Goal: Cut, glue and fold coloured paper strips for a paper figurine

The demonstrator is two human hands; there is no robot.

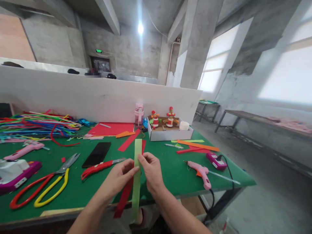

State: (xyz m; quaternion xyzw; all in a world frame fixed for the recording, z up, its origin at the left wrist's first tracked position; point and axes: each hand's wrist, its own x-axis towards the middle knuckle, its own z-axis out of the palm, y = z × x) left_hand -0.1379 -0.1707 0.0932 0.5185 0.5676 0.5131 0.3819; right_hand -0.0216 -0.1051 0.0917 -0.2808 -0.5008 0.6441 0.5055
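Observation:
A long light-green strip, of paper or felt, stands upright between my hands near the table's front edge. My left hand pinches its left edge between thumb and fingers. On the other side my right hand grips the strip slightly higher, thumb and fingertips together. Behind it a red strip slants down past the table edge; whether a hand also holds it I cannot tell. Left of my left hand lie a red-handled knife-like tool and a black phone.
Scissors lie at left, near a pile of coloured pipe cleaners. A pink glue gun with its cord and a purple power strip lie at right. A white box with small figures stands at the back, before a white partition.

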